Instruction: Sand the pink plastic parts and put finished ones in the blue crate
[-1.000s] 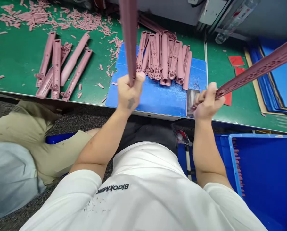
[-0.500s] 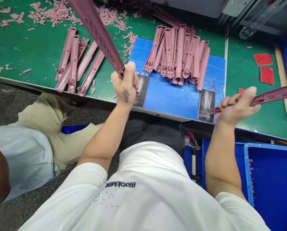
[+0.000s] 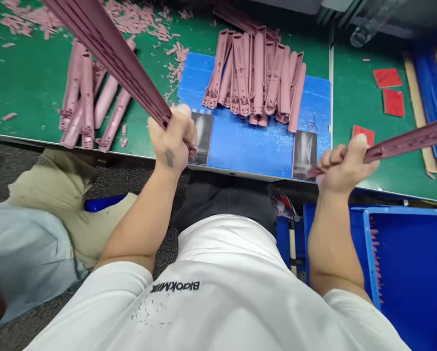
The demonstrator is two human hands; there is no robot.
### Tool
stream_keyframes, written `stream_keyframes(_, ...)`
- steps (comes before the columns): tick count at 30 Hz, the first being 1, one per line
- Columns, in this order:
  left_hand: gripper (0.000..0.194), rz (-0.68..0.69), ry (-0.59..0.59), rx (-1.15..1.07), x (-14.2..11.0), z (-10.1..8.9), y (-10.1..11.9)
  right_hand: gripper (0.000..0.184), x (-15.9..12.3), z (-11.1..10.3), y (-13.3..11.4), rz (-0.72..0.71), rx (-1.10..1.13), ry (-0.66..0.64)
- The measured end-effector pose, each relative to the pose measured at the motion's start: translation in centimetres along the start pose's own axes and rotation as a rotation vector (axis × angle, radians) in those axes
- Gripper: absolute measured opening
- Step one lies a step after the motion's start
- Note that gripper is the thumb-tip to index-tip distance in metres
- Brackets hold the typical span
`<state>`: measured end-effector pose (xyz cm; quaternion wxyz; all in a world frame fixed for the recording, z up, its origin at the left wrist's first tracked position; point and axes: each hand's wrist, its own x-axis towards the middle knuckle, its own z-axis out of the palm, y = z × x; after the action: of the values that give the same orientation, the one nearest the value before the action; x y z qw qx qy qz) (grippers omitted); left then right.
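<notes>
My left hand (image 3: 172,139) is closed around the lower end of a long pink plastic part (image 3: 112,53), which slants up and left out of view. In my right hand (image 3: 345,163) is another long pink plastic part (image 3: 416,140), gripped near one end and reaching past the right edge. Both parts are raised above the bench. Between my hands, farther back, a pile of similar pink plastic parts (image 3: 258,73) lies on a blue mat (image 3: 248,151). Several more pink parts (image 3: 88,97) rest on the green bench to the left, partly covered by the held part.
Pink scraps (image 3: 138,19) are scattered across the back of the green bench (image 3: 31,107). Red squares (image 3: 393,102) lie on the right. A blue bin (image 3: 416,253) stands below the bench at right. Another person's leg (image 3: 53,190) is close at left.
The part in my left hand has tilted further left, and that hand sits slightly lower. The bench and its pile have shifted left in view. Both hands keep hold of their parts.
</notes>
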<state>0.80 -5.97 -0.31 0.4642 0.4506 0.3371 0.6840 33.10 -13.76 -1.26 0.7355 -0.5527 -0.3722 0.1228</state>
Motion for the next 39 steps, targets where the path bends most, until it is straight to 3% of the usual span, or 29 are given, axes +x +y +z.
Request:
stream_keyframes(4, 0.068, 0.008, 0.114, 0.058, 0.3, -0.1, -0.2, 0.063, -0.1, 0.2, -0.2, -0.022, 0.074, 0.066)
stream_keyframes(8, 0.083, -0.103, -0.095, 0.062, -0.2, -0.5, 1.5, 0.074, -0.5, -0.2, -1.8, 0.111, 0.073, -0.056)
stream_keyframes(11, 0.086, -0.213, -0.134, 0.044, -1.6, -1.6, 3.3, 0.077, -1.5, -1.7, -3.5, 0.251, 0.045, -0.073)
stream_keyframes(15, 0.06, -0.478, -0.128, 0.064, -4.9, -4.0, 3.7, 0.041, -4.4, -5.0, -4.3, 0.588, -0.063, -0.218)
stream_keyframes(16, 0.049, -0.535, -0.104, 0.079, -5.7, -4.5, 3.5, 0.04, -5.1, -5.6, -4.3, 0.643, -0.088, -0.258)
stream_keyframes(18, 0.043, -0.576, -0.044, 0.117, -6.8, -5.0, 3.3, 0.065, -6.3, -6.5, -4.5, 0.684, -0.112, -0.329)
stream_keyframes(20, 0.056, -0.577, -0.032, 0.101, -7.1, -4.8, 3.8, 0.073, -6.7, -6.7, -5.2, 0.668, -0.077, -0.377)
stream_keyframes(23, 0.054, -0.597, -0.105, -0.056, -6.3, -3.7, 5.6, 0.057, -6.1, -6.0, -6.9, 0.623, 0.09, -0.397)
stream_keyframes(26, 0.051, -0.503, -0.125, -0.094, -5.0, -3.6, 7.4, 0.054, -4.9, -5.3, -8.2, 0.501, 0.113, -0.345)
stream_keyframes(28, 0.041, -0.43, -0.158, 0.057, -3.9, -4.4, 7.9, 0.046, -3.5, -5.0, -8.0, 0.313, -0.079, -0.274)
stream_keyframes(31, 0.032, -0.243, -0.27, 0.389, -1.4, -5.6, 7.1, 0.028, 0.0, -4.1, -5.8, -0.155, -0.464, -0.17)
stream_keyframes(33, 0.036, -0.059, -0.26, 0.451, 0.7, -5.2, 5.4, 0.025, 3.0, -2.7, -3.4, -0.305, -0.482, -0.182)
stream_keyframes(34, 0.043, 0.014, -0.233, 0.406, 1.8, -4.7, 4.3, 0.026, 4.3, -1.7, -2.3, -0.26, -0.388, -0.21)
stream_keyframes(36, 0.063, 0.07, -0.186, 0.214, 3.4, -3.1, 2.1, 0.031, 5.8, 0.2, -0.5, -0.039, -0.12, -0.241)
stream_keyframes(37, 0.07, 0.049, -0.182, 0.116, 3.7, -2.3, 1.2, 0.037, 5.9, 0.9, -0.1, 0.047, -0.006, -0.224)
stream_keyframes(39, 0.077, -0.013, -0.185, -0.005, 3.7, -1.2, 0.0, 0.051, 4.9, 1.6, -0.1, 0.081, 0.118, -0.161)
